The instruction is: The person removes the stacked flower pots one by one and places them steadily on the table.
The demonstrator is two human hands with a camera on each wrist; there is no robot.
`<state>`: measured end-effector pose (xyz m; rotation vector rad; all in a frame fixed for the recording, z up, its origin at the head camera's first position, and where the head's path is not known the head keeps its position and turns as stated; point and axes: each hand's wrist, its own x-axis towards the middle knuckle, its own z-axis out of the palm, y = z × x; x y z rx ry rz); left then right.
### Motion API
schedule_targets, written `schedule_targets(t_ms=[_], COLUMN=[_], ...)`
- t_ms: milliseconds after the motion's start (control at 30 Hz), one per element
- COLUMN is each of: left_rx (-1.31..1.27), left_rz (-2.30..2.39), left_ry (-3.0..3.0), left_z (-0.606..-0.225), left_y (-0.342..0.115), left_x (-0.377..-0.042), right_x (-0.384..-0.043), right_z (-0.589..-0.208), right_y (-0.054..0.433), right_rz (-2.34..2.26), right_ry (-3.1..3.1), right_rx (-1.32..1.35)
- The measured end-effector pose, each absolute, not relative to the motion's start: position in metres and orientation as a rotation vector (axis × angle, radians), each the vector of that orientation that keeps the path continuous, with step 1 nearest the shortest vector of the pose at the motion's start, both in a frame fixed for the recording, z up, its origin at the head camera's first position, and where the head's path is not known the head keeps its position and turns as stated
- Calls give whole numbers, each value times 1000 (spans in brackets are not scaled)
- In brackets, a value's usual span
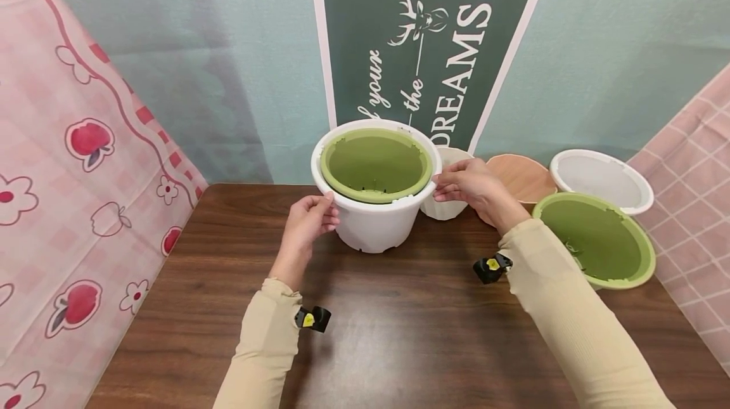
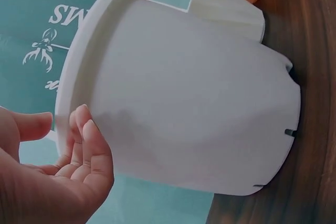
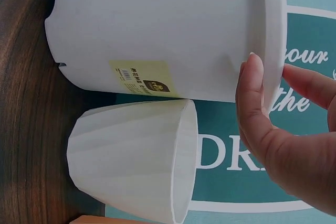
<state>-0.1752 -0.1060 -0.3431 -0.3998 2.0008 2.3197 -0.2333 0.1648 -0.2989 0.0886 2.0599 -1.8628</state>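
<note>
A large white flowerpot [image 1: 376, 228] stands upright at the back of the table, with a green flowerpot [image 1: 376, 165] nested inside it. My left hand [image 1: 310, 219] holds the white pot's rim at its left side, fingers curled beneath the lip and thumb at its outer edge. On the opposite side, my right hand [image 1: 470, 187] pinches the same rim between thumb and fingers, as the right wrist view shows. A yellow label [image 3: 143, 78] is stuck on the white pot's wall. Right behind my right hand sits a smaller white faceted pot [image 3: 131, 156].
To the right stand an orange-brown pot [image 1: 521, 174], another white pot [image 1: 641, 184] and a second green pot [image 1: 644, 253], partly behind my right forearm. Fabric curtains [image 1: 228, 66] hang behind the wooden table [image 1: 393, 333] and along both sides.
</note>
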Motion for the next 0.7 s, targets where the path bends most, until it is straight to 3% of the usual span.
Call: schedule_targets(t_ms=[700], left_rx=[-304], left_rz=[2393], left_ry=[1830], left_z=[-298], left_y=[-134], left_x=[-178], right_x=[-235], right_z=[-301], right_y=[166], right_rz=[-1871], right_ry=[2028], right_rx=[100])
